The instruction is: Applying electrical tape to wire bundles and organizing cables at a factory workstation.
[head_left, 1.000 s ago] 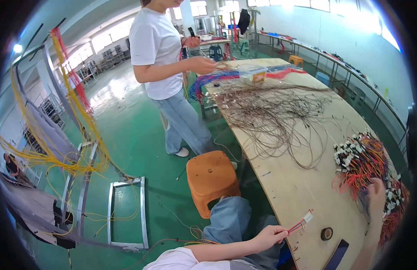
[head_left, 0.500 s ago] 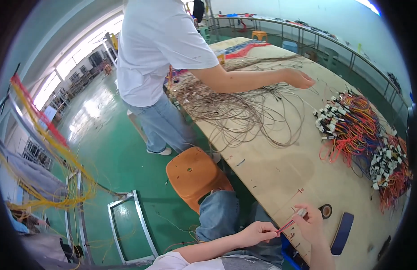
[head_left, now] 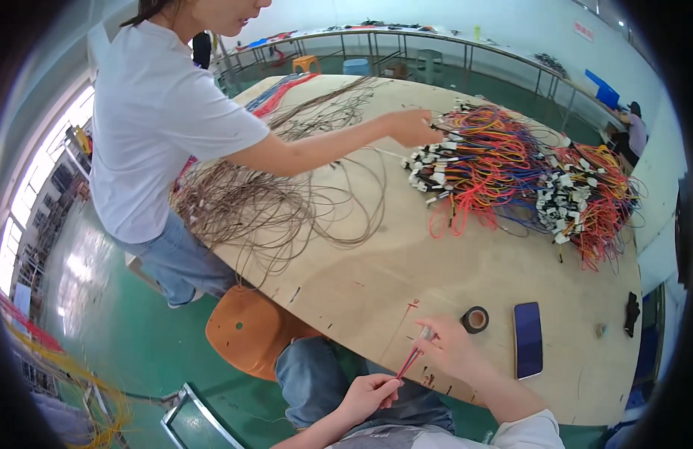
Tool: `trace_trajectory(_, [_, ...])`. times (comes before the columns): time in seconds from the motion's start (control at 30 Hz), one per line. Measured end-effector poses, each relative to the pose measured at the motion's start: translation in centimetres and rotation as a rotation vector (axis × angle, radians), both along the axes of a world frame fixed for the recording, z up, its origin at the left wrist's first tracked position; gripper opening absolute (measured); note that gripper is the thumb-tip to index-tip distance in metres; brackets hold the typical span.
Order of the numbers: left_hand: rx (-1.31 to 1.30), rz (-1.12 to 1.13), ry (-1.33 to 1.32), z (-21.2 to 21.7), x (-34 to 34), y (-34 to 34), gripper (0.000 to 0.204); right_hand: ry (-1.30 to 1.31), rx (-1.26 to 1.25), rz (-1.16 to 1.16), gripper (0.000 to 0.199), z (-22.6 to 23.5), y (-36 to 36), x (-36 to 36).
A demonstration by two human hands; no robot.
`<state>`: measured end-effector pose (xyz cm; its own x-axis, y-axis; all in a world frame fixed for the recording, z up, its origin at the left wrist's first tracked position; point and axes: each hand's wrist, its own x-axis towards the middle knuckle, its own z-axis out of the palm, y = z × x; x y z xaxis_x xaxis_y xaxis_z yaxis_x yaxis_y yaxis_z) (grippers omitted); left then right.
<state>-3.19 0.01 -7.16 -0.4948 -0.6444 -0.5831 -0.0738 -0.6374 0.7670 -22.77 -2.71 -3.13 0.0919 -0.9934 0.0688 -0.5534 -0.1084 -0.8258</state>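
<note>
Red wires (head_left: 408, 362) between both hands (pinched)

Thin red wire bundle (head_left: 408, 362), short, taut, slanting from 7 to 1 o'clock, small white connector at upper end, over desk (head_left: 406, 262) near edge.

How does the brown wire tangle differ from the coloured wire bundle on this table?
The brown wire tangle is one dull colour; the coloured wire bundle mixes red, orange, blue and yellow. The brown tangle sprawls in wide loose loops near the table's left edge; the coloured bundle is denser and lies toward the far right. White connectors stand out on the coloured bundle, not on the brown one. Both lie on the wooden table.
</note>
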Motion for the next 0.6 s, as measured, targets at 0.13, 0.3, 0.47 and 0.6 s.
trace_trajectory(0.13, [-0.076, -0.033, -0.032, -1.3, 0.2, 0.4, 0.022, 0.137, -0.169, -0.033, 0.031, -1.8, 0.1, -0.4])
trace_trajectory(0.3, [-0.107, 0.067, -0.038, -2.4, 0.2, 0.8, 0.02, 0.234, -0.201, -0.022, 0.03, -2.1, -0.2, -0.4])
trace_trajectory(0.47, [-0.188, 0.042, -0.112, -2.2, -0.4, 1.1, 0.019, 0.32, -0.284, -0.014, 0.034, -3.0, -0.3, -0.2])
trace_trajectory(0.6, [-0.187, 0.077, -0.128, -2.5, -0.6, 0.9, 0.018, 0.289, -0.332, -0.03, 0.035, -2.2, 0.1, -0.7])
